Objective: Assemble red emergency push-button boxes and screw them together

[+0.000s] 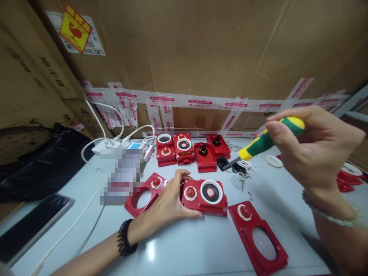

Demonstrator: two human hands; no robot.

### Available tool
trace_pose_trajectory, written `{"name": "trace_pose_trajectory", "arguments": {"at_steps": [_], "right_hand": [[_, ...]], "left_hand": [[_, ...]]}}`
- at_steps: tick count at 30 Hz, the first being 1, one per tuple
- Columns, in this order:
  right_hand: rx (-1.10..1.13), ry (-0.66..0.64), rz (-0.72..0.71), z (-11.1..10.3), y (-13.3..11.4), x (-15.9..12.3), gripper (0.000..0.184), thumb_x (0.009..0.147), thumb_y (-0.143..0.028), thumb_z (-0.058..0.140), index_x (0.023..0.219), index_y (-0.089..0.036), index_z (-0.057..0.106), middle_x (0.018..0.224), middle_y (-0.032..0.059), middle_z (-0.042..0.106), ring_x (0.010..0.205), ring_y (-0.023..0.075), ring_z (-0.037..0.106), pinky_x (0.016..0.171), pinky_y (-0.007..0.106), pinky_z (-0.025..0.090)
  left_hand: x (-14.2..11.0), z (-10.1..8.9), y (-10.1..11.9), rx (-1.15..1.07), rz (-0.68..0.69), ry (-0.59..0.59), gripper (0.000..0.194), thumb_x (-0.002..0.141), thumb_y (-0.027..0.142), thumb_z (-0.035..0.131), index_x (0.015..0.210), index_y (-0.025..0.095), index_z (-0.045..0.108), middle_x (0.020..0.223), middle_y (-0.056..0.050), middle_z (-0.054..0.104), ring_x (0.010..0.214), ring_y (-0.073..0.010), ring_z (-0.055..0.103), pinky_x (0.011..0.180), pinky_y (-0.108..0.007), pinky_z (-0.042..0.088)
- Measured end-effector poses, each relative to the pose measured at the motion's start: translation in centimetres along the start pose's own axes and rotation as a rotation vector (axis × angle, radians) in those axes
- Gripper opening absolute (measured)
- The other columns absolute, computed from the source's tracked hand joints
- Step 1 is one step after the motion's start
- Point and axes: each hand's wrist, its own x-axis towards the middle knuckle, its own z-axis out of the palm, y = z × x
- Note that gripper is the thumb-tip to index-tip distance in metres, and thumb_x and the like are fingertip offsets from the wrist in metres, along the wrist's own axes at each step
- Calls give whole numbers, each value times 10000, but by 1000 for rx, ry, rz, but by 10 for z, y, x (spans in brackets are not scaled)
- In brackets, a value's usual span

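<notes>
The red alarm unit (204, 197) is grasped at its left end by the left hand (172, 195), thumb along the near edge; the green-and-yellow screwdriver (260, 143) is clasped in the right hand (322, 145), its tip held apart from the unit. The unit lies face up mid-table, long axis roughly left to right, red dome at left, white-ringed disc at right. Its front appears fitted; whether it is fastened cannot be told. Beyond, two units (166, 150) (184, 149) look closed, while two red bases (205, 159) (219, 147) lie uncovered. Two covers (149, 188) (245, 226), left and near right, seemingly remain to be fitted.
</notes>
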Motion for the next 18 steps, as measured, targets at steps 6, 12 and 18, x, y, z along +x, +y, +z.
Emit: {"name": "trace_pose_trajectory", "arguments": {"at_steps": [6,12,18], "right_hand": [[-178,-264,-96,-23,52,-24,152,658,-270,777,777,-247,686,586,16,657,455,96,538,411,224,406],[-63,-329,-41,-33,76,-41,106,664,-266,756,759,-260,709,554,18,662,402,81,536,362,193,378],[-224,-258,165,-42,77,-52,113,709,-326,709,695,-221,671,595,1,650,486,102,551,452,234,439]], "left_hand": [[9,2,3,40,-8,65,835,576,489,844,1189,233,337,1232,-115,495,1188,-350,498,978,-515,420],[7,-1,10,81,5,3,689,681,488,789,1166,243,366,1230,-101,512,1160,-323,523,962,-475,434],[1,1,7,72,-24,-69,667,785,483,696,1269,255,297,1297,-108,473,1201,-307,498,1003,-479,419]]}}
